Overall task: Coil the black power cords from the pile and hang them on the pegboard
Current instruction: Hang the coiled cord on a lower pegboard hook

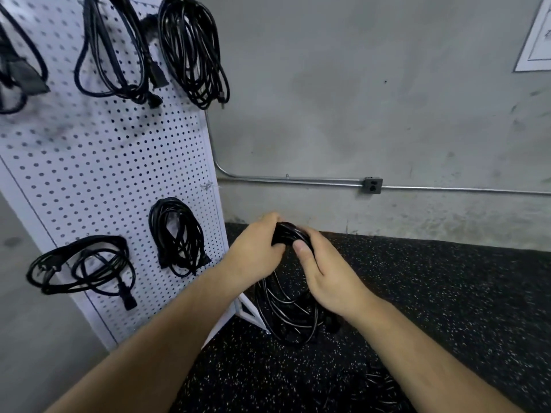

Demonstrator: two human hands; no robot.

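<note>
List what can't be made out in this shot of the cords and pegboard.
Head view:
- Top of the held coil: covered by left hand and right hand.
- Hook of the top-right coil: past the top edge.
- Leftmost cord on the pegboard: blurred, cut by left edge.

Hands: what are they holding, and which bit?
The left hand and right hand both grip a coiled black power cord by the top of its loops; the rest hangs down.

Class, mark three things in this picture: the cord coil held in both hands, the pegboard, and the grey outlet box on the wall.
cord coil [286, 317], head view, on its hanging loops.
pegboard [104, 162], head view, on a bare perforated patch.
outlet box [372, 185], head view, on its front face.
</note>
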